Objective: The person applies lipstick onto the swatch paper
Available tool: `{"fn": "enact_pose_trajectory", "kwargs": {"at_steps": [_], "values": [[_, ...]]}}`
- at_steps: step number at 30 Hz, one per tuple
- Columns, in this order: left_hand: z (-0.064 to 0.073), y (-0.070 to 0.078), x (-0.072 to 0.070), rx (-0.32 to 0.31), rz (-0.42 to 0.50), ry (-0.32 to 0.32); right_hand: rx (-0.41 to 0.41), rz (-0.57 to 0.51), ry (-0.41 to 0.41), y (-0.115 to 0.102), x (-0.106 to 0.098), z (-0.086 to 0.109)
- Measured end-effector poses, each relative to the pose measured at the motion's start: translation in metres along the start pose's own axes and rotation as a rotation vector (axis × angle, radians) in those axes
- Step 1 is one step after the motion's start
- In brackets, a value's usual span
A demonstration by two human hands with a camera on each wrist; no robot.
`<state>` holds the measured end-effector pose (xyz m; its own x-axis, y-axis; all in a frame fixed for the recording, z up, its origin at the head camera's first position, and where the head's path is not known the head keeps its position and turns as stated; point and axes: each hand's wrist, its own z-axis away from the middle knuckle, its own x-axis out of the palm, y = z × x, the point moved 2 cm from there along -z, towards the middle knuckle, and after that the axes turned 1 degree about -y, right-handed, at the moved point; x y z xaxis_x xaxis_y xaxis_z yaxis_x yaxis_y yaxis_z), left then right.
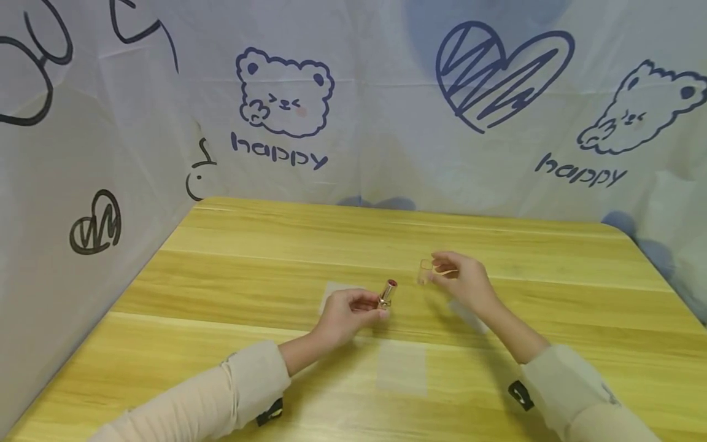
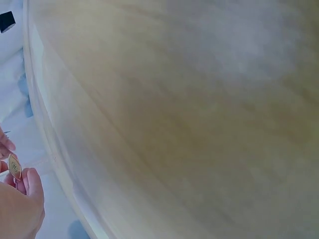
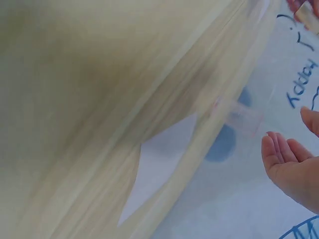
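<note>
My left hand (image 1: 343,316) pinches a lipstick (image 1: 388,293) between thumb and fingers, its dark red tip pointing up, a little above the wooden table. In the left wrist view the lipstick's gold base (image 2: 15,167) shows at the left edge, beside the fingers. A clear cap (image 1: 424,272) stands upright on the table to the right of the lipstick. Close beside it is my right hand (image 1: 463,279), which overlaps the cap's edge in the head view. In the right wrist view the fingers (image 3: 281,149) are loosely bent and apart from the clear cap (image 3: 242,118).
Pale flat rectangles lie on the table (image 1: 248,362), one in front of the hands (image 1: 403,368) and others partly under them. A white cloth wall (image 1: 375,123) with bear and heart drawings stands along the back and left. Black straps (image 1: 521,395) hang below both sleeves.
</note>
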<state>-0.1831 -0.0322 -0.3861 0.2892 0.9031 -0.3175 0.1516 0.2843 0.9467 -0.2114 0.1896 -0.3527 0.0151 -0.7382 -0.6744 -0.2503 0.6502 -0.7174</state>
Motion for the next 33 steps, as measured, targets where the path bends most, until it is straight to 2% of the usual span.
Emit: {"fn": "enact_pose_trajectory", "kwargs": {"at_steps": [6,12,18,28,33], "values": [[-0.002,0.000,0.000,-0.010,0.021,-0.011,0.020,-0.112,-0.019,-0.011,0.006,0.014],[-0.003,0.000,0.000,-0.045,0.047,-0.006,0.024,-0.296,-0.074,-0.019,0.017,0.027],[-0.001,0.001,0.001,-0.062,0.061,-0.021,0.022,-0.451,-0.112,-0.025,0.029,0.031],[0.003,0.004,0.007,-0.069,0.098,-0.065,0.045,-0.547,-0.156,-0.029,0.042,0.035],[0.004,0.003,0.009,-0.085,0.107,-0.093,0.045,-0.555,-0.166,-0.031,0.046,0.036]]}}
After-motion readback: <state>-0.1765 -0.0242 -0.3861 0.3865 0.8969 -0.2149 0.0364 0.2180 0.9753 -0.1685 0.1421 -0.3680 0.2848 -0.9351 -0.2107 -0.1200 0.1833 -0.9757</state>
